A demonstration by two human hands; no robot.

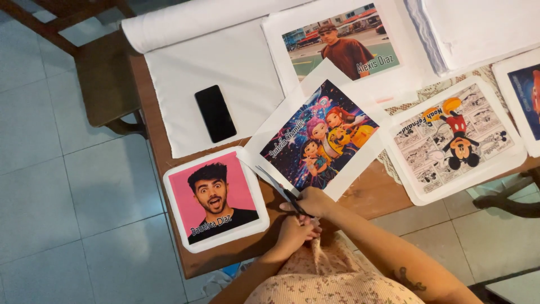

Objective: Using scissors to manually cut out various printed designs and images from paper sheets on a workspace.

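Right hand (315, 201) grips our scissors (278, 188), blades parted at the cartoon print's (318, 138) white border; left hand (293, 232) curled below; we judge trimming underway.

This looks like a small home craft workshop for printed pictures. A brown wooden table (388, 194) stands on a pale tiled floor (67, 186). On it lie several printed sheets (318, 138) with white borders, a roll of white fabric (191, 22), and a black phone (215, 113).
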